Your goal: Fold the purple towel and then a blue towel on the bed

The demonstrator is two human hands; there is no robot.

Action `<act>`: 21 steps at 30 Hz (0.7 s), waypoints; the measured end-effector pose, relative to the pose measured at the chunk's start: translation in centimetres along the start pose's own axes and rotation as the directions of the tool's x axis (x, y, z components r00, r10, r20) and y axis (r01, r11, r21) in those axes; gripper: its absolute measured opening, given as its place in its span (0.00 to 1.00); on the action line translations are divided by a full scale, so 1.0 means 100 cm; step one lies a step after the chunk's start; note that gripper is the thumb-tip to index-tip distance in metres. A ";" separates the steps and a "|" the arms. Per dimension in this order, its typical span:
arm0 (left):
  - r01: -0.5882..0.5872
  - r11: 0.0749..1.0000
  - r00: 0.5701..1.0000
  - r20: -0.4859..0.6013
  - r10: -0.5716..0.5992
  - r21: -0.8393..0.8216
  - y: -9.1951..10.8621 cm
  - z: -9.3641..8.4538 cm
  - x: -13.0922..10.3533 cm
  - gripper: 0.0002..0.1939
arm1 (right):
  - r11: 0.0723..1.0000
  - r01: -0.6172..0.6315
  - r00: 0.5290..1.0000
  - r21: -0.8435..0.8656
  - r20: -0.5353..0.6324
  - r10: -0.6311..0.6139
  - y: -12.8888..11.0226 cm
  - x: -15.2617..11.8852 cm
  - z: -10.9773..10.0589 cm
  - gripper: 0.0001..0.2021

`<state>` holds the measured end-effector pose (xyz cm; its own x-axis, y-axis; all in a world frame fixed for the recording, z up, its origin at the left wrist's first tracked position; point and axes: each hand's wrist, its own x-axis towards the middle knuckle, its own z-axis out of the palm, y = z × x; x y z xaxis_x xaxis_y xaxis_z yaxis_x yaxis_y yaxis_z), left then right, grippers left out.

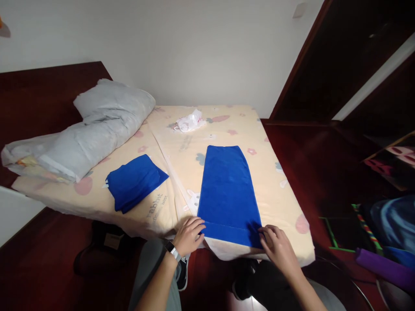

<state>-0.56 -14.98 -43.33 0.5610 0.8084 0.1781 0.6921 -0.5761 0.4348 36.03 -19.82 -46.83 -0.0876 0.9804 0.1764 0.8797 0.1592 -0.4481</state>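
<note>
A blue cloth (pixel 227 185) lies flat on the bed, long and slightly narrower at its far end. A straight seam or fold line crosses it close to the near edge. My left hand (pixel 189 235), with a watch at the wrist, has its curled fingers on the cloth's near left corner. At the near right corner, the bent fingers of my right hand (pixel 277 246) hold the cloth's edge; the fingertips are partly hidden. Further left rests a second blue cloth (pixel 134 181), folded into a loose, uneven stack.
The bed (pixel 285 207) has a cream patterned sheet. A grey rolled quilt (pixel 103 125) in clear plastic lies at the left by the dark headboard (pixel 39 99). A crumpled white plastic bag (pixel 190 121) sits near the wall. On the floor to the right is a purple roll (pixel 385 270).
</note>
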 end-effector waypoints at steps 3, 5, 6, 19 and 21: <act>0.000 1.000 0.994 0.108 0.000 0.002 -0.003 0.006 0.001 0.25 | 0.991 0.127 0.978 0.052 0.159 -0.134 -0.005 -0.006 0.000 0.17; 0.040 0.999 0.989 0.145 -0.040 0.003 -0.009 0.009 0.002 0.29 | 0.991 0.118 0.967 0.069 0.220 -0.130 -0.003 -0.008 0.004 0.24; 0.063 0.998 0.987 0.147 -0.062 -0.007 -0.012 0.009 0.002 0.30 | 0.992 0.097 0.968 0.080 0.223 -0.113 -0.001 -0.009 0.005 0.25; 0.396 0.841 0.912 0.054 -0.406 -0.368 -0.037 0.011 0.028 0.13 | 0.771 -0.455 0.888 0.445 0.168 0.428 0.016 0.017 0.013 0.21; 0.424 0.802 0.888 0.021 -0.459 -0.420 -0.038 0.014 0.032 0.14 | 0.757 -0.494 0.866 0.428 0.170 0.470 0.016 0.022 0.014 0.21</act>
<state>-0.75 -10.38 -45.59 0.1908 0.9798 -0.0602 0.6025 -0.0685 0.7952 36.58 -17.22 -48.34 0.2579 0.9439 -0.2064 0.5092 -0.3143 -0.8012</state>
